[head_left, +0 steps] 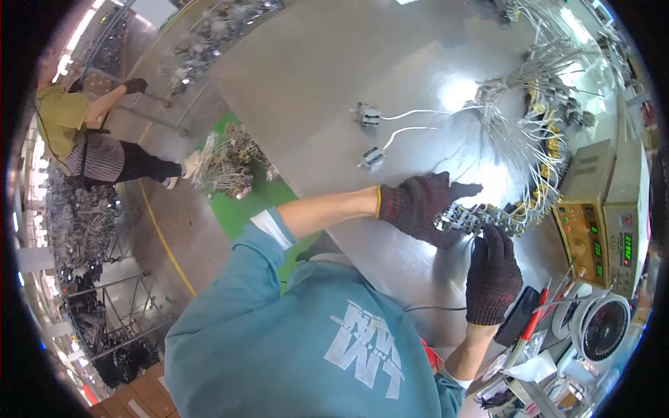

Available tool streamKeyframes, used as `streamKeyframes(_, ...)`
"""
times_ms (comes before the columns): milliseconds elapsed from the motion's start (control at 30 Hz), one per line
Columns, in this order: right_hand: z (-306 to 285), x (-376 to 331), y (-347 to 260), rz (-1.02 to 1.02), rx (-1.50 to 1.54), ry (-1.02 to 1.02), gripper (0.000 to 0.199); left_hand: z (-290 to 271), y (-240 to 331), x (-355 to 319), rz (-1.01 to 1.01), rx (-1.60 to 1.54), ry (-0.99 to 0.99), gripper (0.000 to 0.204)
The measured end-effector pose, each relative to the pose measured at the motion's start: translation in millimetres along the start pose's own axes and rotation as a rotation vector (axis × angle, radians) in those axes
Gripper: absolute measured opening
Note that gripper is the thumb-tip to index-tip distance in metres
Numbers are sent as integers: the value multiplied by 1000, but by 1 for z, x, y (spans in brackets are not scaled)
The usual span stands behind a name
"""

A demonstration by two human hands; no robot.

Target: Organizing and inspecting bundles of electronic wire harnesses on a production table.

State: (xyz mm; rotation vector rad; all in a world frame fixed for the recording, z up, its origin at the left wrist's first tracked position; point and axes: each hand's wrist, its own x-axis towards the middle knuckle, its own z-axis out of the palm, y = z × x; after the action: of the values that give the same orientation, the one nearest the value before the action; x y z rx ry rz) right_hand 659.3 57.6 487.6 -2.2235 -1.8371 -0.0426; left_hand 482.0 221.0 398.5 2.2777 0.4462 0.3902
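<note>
Dark knitted gloves cover both my hands. A row of small metal-and-black electrical parts [481, 217] with white leads lies on the metal table, packed side by side. My left hand [420, 207] is at the row's left end, which sits between its fingers; one finger stretches out along the far side. At the near edge of the row, my right hand [493, 275] has its fingers close together, tips against the parts. Its grip is partly hidden. Farther off lie two separate parts of the same kind, one [369, 115] beyond the other [373, 157], each with a white lead.
White wires [512, 139] run from the row to a bundle at the far right. Beige test instruments [592, 237] with green displays stand right, near a small fan [605, 327], a phone [519, 315] and a red-handled tool [535, 315]. A person [90, 139] stands left, beyond a wire heap [233, 160].
</note>
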Motion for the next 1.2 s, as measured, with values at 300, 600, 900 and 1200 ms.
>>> streamKeyframes(300, -13, 8, 24, -48, 75, -39, 27, -40, 10, 21, 50, -140, -445, 128)
streamKeyframes(600, -3, -18, 11, 122, 248, 80, 25, 1, 0, 9, 94, -101, -198, 111)
streamKeyframes(900, 14, -25, -18, 199, 178, 122, 24, 14, -5, 8, 197, -210, -20, 101)
streamKeyframes(1200, 14, -21, -5, 63, -31, 6, 27, 21, -4, 13, 146, -183, -50, 98)
